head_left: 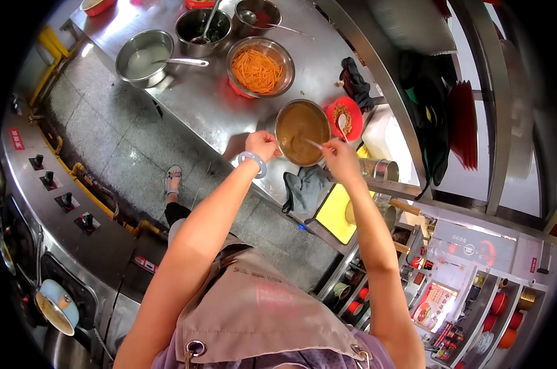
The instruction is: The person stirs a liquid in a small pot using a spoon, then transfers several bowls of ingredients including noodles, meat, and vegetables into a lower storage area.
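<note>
A round metal bowl of brown sauce (301, 127) stands on the steel table. My left hand (263, 145) pinches the bowl's rim on its left side. My right hand (340, 159) is closed around the handle of a utensil, whose far end dips into the sauce; its tip is hidden. Right behind that hand lies a red bowl (358, 121) of light brown bits with a white spoon in it. A metal bowl of orange shreds (257, 69) stands farther back. A grey cloth (306, 187) lies at the table edge, below the sauce bowl.
Farther back stand a steel pot of cloudy liquid (145, 57) with a ladle, and two more steel pots (204, 27). A dark cloth (356, 87) lies by the shelf frame. A yellow cloth (336, 214) is near my right forearm. A stove with knobs (66, 200) is across the aisle.
</note>
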The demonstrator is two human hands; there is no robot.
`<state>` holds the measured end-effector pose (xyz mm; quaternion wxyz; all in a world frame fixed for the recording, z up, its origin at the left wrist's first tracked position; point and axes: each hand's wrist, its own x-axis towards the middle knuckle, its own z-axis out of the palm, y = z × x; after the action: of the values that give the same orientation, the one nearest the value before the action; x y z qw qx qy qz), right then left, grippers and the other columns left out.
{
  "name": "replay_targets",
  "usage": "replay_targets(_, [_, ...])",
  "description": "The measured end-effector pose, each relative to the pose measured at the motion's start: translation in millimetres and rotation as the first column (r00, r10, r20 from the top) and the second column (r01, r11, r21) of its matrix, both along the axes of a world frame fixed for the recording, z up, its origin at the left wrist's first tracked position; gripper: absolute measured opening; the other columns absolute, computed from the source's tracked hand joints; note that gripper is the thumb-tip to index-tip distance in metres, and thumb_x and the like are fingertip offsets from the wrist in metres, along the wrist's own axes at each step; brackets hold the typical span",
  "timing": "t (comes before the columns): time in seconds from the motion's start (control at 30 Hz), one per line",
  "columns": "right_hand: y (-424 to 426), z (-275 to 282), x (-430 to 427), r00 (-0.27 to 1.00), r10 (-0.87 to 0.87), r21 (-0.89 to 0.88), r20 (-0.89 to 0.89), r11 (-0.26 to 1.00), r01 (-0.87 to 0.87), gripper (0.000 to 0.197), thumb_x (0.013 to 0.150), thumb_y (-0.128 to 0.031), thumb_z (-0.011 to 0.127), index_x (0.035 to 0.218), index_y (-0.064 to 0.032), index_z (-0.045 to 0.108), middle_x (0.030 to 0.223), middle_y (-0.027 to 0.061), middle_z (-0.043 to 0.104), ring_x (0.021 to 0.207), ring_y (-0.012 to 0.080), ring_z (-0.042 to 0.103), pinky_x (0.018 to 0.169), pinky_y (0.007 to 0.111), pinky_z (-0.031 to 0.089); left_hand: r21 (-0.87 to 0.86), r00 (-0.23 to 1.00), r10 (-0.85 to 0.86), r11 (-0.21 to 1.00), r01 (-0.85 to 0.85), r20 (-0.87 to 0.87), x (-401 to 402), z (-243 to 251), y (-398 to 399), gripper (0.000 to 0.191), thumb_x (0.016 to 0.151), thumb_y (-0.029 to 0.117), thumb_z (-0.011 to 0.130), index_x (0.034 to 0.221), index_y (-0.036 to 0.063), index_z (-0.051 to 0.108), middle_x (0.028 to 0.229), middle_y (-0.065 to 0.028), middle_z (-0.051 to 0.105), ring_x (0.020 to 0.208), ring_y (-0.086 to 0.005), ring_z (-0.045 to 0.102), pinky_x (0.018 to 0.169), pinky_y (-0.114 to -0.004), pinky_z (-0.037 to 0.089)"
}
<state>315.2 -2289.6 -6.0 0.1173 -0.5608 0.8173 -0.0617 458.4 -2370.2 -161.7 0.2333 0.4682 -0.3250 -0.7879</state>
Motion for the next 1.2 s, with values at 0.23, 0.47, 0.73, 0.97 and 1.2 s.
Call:
replay_targets(0.23, [-2,3,12,0.999,-0.012,0.014,0.038,1.000,0.011,0.014,0.078,-0.016,0.055,0.082,-0.0059,0.063,0.075,0.0167,0.061,0.073,0.0343,0.060,0.065,0.042,0.047,0.053,1.000,-0.003,0.999,0.002,0.013,2,-3,0,0.004,0.075,-0.001,0.059,0.079,-0.0029,0.058,0.069,-0.0093,0.062,0.057,-0.0184,0.064,0.049,-0.026,0.051])
replay_targets(0.47, [10,-4,8,1.000,0.011,-0.020,0.002,1.000,-0.011,0.013,0.078,-0.016,0.055,0.082,-0.0064,0.063,0.073,0.0168,0.061,0.073,0.0344,0.060,0.064,0.041,0.047,0.040,1.000,0.004,0.999,-0.005,0.024,1,-2,-1,0.003,0.076,0.000,0.059,0.078,-0.0028,0.058,0.069,-0.0086,0.061,0.057,-0.0183,0.064,0.049,-0.026,0.051])
replay_targets(0.73, [14,-8,4,1.000,-0.020,-0.013,-0.006,1.000,0.020,0.012,0.077,-0.017,0.056,0.078,-0.0064,0.062,0.073,0.0173,0.061,0.073,0.0351,0.060,0.065,0.043,0.047,-0.012,0.998,-0.019,1.000,0.020,0.054,1,1,-3,0.003,0.077,0.001,0.059,0.078,-0.0024,0.058,0.067,-0.0081,0.061,0.058,-0.0173,0.065,0.050,-0.026,0.051])
replay_targets(0.97, [23,3,17,0.999,0.009,0.091,-0.047,0.996,-0.005,0.015,0.079,-0.018,0.055,0.082,-0.0056,0.063,0.078,0.0185,0.061,0.076,0.0352,0.060,0.066,0.042,0.048,0.032,0.999,0.010,0.999,-0.011,0.035,1,0,-3,0.003,0.076,0.000,0.058,0.076,-0.0029,0.059,0.068,-0.0086,0.062,0.058,-0.0175,0.065,0.049,-0.026,0.051])
replay_targets(1.2, [26,-1,12,1.000,0.015,0.068,-0.016,0.998,-0.014,0.015,0.079,-0.017,0.054,0.082,-0.0047,0.062,0.078,0.0181,0.061,0.077,0.0351,0.059,0.066,0.042,0.047,0.017,1.000,0.010,1.000,-0.010,0.024,-1,-5,-5,0.004,0.076,0.000,0.058,0.079,-0.0031,0.058,0.069,-0.0085,0.062,0.058,-0.0187,0.065,0.050,-0.027,0.052])
